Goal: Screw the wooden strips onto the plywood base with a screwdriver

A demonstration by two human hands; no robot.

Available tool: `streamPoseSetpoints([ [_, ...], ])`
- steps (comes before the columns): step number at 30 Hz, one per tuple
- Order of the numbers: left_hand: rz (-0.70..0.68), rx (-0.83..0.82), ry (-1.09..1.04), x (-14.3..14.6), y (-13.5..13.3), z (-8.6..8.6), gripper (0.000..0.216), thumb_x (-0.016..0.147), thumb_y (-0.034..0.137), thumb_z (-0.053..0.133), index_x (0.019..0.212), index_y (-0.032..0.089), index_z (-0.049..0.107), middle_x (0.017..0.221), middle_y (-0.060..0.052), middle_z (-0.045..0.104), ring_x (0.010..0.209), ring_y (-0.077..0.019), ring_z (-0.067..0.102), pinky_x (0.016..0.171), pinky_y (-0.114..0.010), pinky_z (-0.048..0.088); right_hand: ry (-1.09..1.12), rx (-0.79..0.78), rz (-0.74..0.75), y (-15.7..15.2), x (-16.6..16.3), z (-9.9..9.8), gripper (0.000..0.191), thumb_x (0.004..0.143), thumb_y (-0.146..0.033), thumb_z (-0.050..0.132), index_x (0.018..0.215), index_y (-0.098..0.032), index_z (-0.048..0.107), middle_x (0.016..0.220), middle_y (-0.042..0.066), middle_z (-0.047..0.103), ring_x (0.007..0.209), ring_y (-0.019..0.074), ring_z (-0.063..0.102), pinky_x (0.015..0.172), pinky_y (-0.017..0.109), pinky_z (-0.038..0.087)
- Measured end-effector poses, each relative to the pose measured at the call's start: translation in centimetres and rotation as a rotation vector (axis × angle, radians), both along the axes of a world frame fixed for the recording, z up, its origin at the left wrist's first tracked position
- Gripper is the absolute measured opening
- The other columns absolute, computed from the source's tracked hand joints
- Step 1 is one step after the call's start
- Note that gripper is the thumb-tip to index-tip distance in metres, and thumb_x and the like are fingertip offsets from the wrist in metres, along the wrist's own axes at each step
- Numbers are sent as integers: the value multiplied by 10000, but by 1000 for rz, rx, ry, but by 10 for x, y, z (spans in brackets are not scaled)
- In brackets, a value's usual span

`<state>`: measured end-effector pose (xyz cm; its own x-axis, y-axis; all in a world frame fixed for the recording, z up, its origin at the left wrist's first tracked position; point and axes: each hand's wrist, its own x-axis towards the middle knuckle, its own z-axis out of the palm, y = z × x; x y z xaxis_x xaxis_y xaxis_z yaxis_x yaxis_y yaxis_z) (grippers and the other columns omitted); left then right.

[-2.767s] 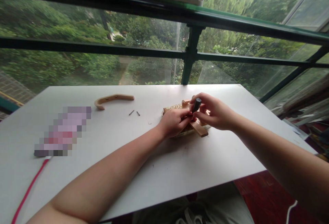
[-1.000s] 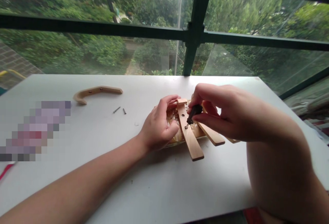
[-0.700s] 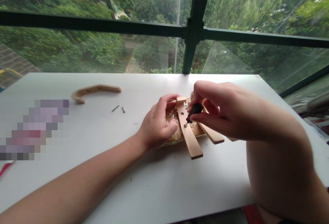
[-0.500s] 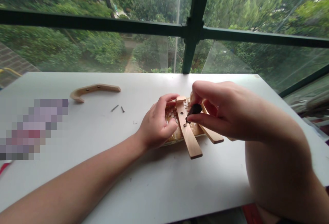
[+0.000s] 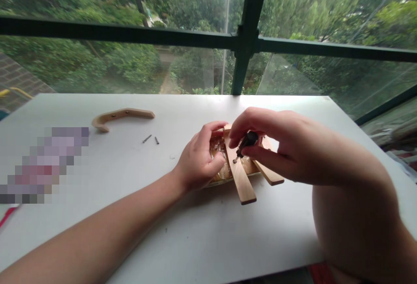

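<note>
My left hand (image 5: 197, 160) grips the left side of a brown patterned base (image 5: 224, 173) with a glossy, plastic-like surface, its thumb and fingers curled around the edge. Across the base lies a light wooden slat (image 5: 243, 184) that juts out toward me. A second wooden slat (image 5: 271, 175) sticks out to its right, partly under my right hand (image 5: 276, 143). Between thumb and fingers that hand holds a short screwdriver with a black handle (image 5: 250, 139). It leans right, its tip meeting a screw (image 5: 234, 161) in the first slat. My right hand hides the base's far right part.
A curved wooden piece (image 5: 125, 113) with two dark holes or fittings lies at the back left of the white table (image 5: 156, 232). Two loose screws (image 5: 147, 139) rest nearer the middle. A blurred-out flat item (image 5: 48, 162) is at far left. Windows (image 5: 130, 34) stand behind the table.
My right fingers have loosened and shifted around the screwdriver handle, the index finger reaching farther left over the slat. My left hand keeps its grip. The view has moved slightly.
</note>
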<state>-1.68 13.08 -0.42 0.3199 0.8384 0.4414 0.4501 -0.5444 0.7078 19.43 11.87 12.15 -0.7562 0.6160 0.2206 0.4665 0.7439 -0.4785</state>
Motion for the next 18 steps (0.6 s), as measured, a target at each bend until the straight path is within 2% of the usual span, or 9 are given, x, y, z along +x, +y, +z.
streamPoseSetpoints([
  [3,-4,-10,5,0,0,0,661,742,147,577,1370,235,389,1245,-60,610,1066,-244,633,942,-398,524,17,-67,85,2,2,1,287,843,-53,537,1084,-190,614,960,-31,670,780,71,580,676,183,443],
  [6,-17,-28,1,0,0,0,664,742,151,571,1373,229,381,1251,-69,609,1067,-244,635,935,-397,529,11,-110,138,5,4,1,329,847,-43,513,1118,-191,629,979,-19,681,791,80,591,703,190,452],
  [12,-24,-16,8,-1,0,2,659,736,139,566,1364,234,389,1275,-69,593,1127,-248,610,991,-411,506,-12,-31,54,11,7,0,283,887,-156,542,1133,-202,674,885,1,722,692,112,617,675,243,457],
  [18,-73,-63,-28,-2,1,1,672,737,131,564,1374,235,379,1333,-87,571,1190,-270,594,1035,-444,490,-35,-6,61,10,6,2,207,859,-181,617,1053,-197,686,837,-7,716,646,91,592,630,220,429],
])
